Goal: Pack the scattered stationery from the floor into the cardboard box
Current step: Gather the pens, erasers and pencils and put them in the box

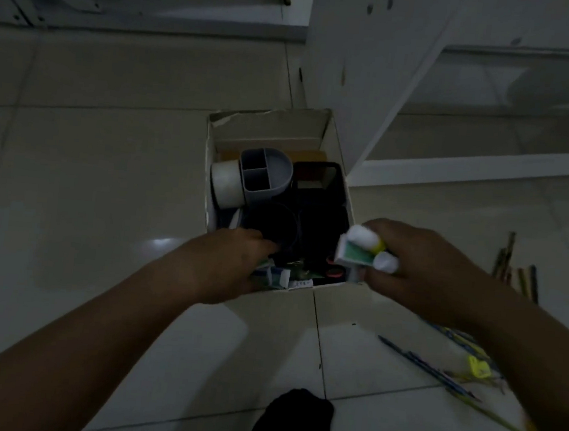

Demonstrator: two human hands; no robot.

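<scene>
Tiled floor (90,181) bears cardboard box (270,128); right hand (423,262) grips glue sticks (367,239).

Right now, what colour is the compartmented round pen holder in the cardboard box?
Grey pen holder; head view.

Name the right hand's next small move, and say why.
Probably lower the right hand and let go of the glue sticks into the cardboard box: it grips them just over the box's near right corner, and pencils lie unpacked on the floor.
</scene>
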